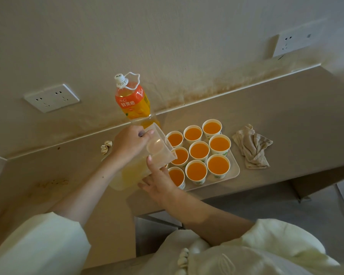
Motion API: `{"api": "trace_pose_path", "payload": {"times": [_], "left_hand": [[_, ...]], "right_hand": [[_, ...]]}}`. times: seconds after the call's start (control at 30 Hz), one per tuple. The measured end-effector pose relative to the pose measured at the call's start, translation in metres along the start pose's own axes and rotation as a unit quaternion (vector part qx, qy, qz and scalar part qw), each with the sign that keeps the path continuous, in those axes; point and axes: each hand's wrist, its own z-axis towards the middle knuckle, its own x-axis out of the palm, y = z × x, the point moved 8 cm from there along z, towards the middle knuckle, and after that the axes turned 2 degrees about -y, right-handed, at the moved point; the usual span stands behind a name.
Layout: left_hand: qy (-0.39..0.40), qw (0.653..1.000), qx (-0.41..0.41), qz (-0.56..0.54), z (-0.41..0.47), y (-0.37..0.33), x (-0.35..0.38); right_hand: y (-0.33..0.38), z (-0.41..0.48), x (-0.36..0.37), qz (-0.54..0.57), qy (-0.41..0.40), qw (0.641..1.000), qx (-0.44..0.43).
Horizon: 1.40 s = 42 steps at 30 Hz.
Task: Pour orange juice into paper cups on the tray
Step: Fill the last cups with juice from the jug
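A white tray [233, 171] on the counter carries several paper cups [218, 165] filled with orange juice. My left hand [130, 143] grips a clear plastic jug [159, 150] by its handle and tilts it toward the tray's left side, with its spout over a cup [181, 155]. Pale juice sits low in the jug near my wrist. My right hand [159, 181] supports the jug from below, index finger against its wall. A capped orange juice bottle [132, 98] stands upright against the wall behind the jug.
A crumpled beige cloth [253, 148] lies on the counter right of the tray. A small wad of paper [106, 146] sits left of my left hand. Wall sockets [51, 98] are mounted above the counter. The counter's front edge drops off just below the tray.
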Motion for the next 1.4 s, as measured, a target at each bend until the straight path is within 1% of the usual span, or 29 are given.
{"api": "trace_pose_path", "payload": {"times": [0.17, 0.23, 0.5, 0.73, 0.87, 1.2, 1.4], "left_hand": [[-0.012, 0.999, -0.004, -0.051, 0.009, 0.009, -0.003], [-0.019, 0.998, 0.0, -0.054, 0.014, 0.008, -0.004], [-0.019, 1.0, 0.004, 0.007, 0.042, 0.002, -0.005], [-0.001, 0.999, 0.022, 0.049, 0.06, -0.007, 0.001], [0.008, 0.998, 0.035, 0.056, 0.066, -0.009, 0.004], [0.019, 0.996, 0.051, 0.067, 0.075, -0.01, 0.008], [0.02, 0.996, 0.057, 0.064, 0.077, -0.01, 0.007]], "right_hand": [[0.007, 0.012, 0.003, -0.014, -0.013, 1.0, -0.014], [0.012, 0.014, 0.004, -0.019, -0.017, 1.0, -0.01], [0.031, 0.026, 0.012, -0.017, -0.044, 0.999, 0.011], [0.039, 0.036, 0.018, -0.013, -0.025, 1.0, 0.004], [0.041, 0.04, 0.018, 0.011, -0.037, 0.999, 0.003], [0.043, 0.042, 0.026, 0.037, -0.017, 0.999, -0.004], [0.042, 0.046, 0.027, 0.045, -0.027, 0.998, -0.019]]}}
